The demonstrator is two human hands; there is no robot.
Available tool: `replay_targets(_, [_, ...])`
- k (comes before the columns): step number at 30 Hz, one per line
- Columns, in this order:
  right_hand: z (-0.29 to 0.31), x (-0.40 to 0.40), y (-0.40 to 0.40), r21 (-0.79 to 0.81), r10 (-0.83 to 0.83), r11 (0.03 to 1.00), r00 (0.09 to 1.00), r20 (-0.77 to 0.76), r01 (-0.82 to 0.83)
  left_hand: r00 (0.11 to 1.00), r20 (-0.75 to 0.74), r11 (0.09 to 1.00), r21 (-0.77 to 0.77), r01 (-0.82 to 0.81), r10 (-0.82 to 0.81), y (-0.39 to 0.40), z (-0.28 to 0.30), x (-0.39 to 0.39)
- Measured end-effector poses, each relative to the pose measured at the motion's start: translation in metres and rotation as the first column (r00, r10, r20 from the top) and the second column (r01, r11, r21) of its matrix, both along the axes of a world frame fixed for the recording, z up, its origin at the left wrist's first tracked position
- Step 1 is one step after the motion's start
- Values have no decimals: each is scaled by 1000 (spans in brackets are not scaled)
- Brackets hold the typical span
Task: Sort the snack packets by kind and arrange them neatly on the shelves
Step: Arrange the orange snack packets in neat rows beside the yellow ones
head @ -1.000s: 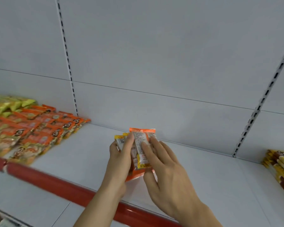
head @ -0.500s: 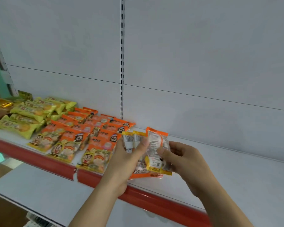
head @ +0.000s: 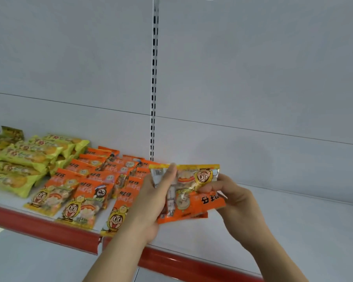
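Small stack of orange packets (head: 189, 197) held in the air over the white shelf (head: 283, 216), just right of the laid-out orange rows (head: 94, 186). Look light, soft, crinkly film with loose bits inside; glossy, so likely slippery when stacked. Best taken flat by the edges or sealed ends, not squeezed mid-body, since contents probably crush. Left hand (head: 151, 202) wraps the stack's left side, thumb up over the top edge; right hand (head: 230, 197) pinches the front packet at its right end, fingers curled. Print: front packet sits upside down, black characters read as 旺仔, cartoon face at top; a barcode label shows on a back face. Row packets carry the same 旺仔 mark. Further left, green packets (head: 27, 159), writing too blurred. Red shelf lip (head: 49, 226) below.
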State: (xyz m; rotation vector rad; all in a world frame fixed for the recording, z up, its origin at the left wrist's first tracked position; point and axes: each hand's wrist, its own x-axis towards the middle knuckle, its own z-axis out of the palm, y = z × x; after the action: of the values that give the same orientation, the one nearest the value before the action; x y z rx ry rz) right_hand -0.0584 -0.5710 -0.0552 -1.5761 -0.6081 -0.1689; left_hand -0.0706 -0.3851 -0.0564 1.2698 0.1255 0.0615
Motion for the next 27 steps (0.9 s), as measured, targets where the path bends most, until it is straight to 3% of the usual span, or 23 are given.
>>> replay_targets(3, [3,3,-2,-4,-26,1000,995,-100,26,999,32,999,53,4,-6,-4,2,5])
replay_targets(7, [11,2,-5,157,92,987,951,-294,-47,989,73,990,51,-134,131,-5,3,10])
replay_targets(11, [16,-1,11,-183,-155,975,978,-141,128,970,143,970,109,-215,199,-3,-2,13])
replay_targets(14, [20,6,15,-62,-243,970,954,-178,236,973,112,970,111,-215,203,5,-5,16])
replay_targets(16, [28,11,4,-28,-205,979,962,-182,203,974,76,972,88,-218,212,15,-3,20])
replay_targets(18, [43,12,-9,-195,-97,979,982,-161,65,977,87,971,125,-203,193,27,1,24])
replay_targets(21, [65,18,-9,-534,18,831,967,-253,-155,993,97,964,251,-85,63,41,4,30])
replay_targets(24, [77,26,11,-680,-57,726,976,-209,-103,993,101,960,279,34,-65,50,5,28])
replay_targets(27, [76,29,26,-659,-110,750,973,-203,-53,990,84,943,324,79,-112,59,4,26])
